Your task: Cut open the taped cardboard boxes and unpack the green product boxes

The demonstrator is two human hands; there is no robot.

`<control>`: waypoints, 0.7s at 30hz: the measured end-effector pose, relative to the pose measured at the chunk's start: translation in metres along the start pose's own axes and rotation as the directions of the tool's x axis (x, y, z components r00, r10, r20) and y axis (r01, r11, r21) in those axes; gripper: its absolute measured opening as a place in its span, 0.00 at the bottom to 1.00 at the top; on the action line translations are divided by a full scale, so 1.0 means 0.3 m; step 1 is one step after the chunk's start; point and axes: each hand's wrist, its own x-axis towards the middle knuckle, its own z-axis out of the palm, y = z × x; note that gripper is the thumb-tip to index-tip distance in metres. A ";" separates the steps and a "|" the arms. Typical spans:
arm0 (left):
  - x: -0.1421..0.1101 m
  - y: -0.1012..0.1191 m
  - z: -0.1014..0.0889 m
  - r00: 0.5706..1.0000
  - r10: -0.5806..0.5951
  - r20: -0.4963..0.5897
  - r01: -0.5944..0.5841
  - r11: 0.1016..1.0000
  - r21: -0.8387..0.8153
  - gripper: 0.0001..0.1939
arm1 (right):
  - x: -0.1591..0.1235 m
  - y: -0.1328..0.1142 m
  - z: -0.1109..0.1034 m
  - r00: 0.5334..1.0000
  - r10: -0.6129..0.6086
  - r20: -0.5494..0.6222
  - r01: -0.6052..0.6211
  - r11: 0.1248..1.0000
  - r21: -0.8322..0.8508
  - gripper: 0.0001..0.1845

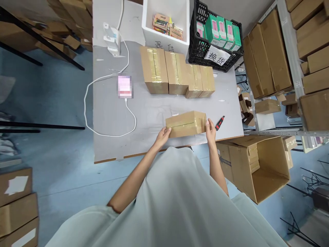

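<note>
Brown cardboard box (186, 125) is probably handling light and stiff, tape (196, 121) looking slippery; left fingers (166, 131) and right fingers (210, 125), part-curled, are holding opposite ends, likely the best spots.

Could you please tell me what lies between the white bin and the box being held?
The head view shows a row of four taped boxes on the table between the white bin and the held box.
</note>
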 end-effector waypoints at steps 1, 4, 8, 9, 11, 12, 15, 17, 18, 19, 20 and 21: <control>-0.006 0.008 0.017 0.999 -0.005 0.036 0.006 1.000 -0.015 0.35 | -0.004 -0.011 -0.005 0.999 -0.023 0.032 0.024 1.000 -0.002 0.50; -0.021 0.033 0.044 0.993 -0.038 0.108 0.044 0.998 -0.045 0.39 | -0.019 -0.037 0.000 0.994 -0.041 0.099 0.044 0.999 -0.031 0.52; -0.044 0.048 -0.006 0.999 -0.007 0.040 0.010 0.998 -0.058 0.36 | -0.024 -0.038 0.033 0.989 -0.036 0.141 0.034 0.999 0.012 0.56; -0.051 0.046 -0.031 1.000 0.008 0.002 -0.008 0.999 -0.050 0.34 | -0.025 -0.031 0.045 0.986 -0.041 0.162 0.036 0.999 0.034 0.56; -0.066 0.039 -0.084 0.997 0.031 -0.069 -0.032 0.999 -0.020 0.31 | -0.034 -0.009 0.078 0.976 -0.051 0.212 0.036 0.997 0.073 0.56; -0.073 0.033 -0.108 0.995 0.033 -0.094 -0.033 0.999 -0.001 0.30 | -0.040 0.006 0.097 0.970 -0.051 0.238 0.030 0.996 0.089 0.56; -0.087 0.013 -0.151 0.990 0.000 -0.139 0.005 0.999 0.035 0.27 | -0.060 0.059 0.150 0.960 -0.020 0.281 -0.010 0.994 0.106 0.58; -0.091 -0.002 -0.156 0.988 -0.025 -0.153 0.031 0.999 0.040 0.27 | -0.064 0.094 0.171 0.955 0.004 0.297 -0.036 0.994 0.103 0.59; -0.091 -0.008 -0.155 0.987 -0.032 -0.157 0.039 0.999 0.038 0.27 | -0.059 0.110 0.175 0.950 0.013 0.312 -0.046 0.994 0.099 0.59; -0.089 -0.014 -0.152 0.987 -0.037 -0.159 0.042 0.999 0.034 0.27 | -0.050 0.124 0.176 0.944 0.021 0.330 -0.055 0.994 0.093 0.58; -0.085 -0.018 -0.149 0.987 -0.039 -0.158 0.044 0.999 0.026 0.27 | -0.034 0.136 0.175 0.940 0.031 0.340 -0.063 0.995 0.083 0.58; -0.077 -0.020 -0.148 0.987 -0.040 -0.157 0.044 0.999 0.017 0.27 | -0.013 0.144 0.173 0.942 0.045 0.333 -0.073 0.995 0.070 0.59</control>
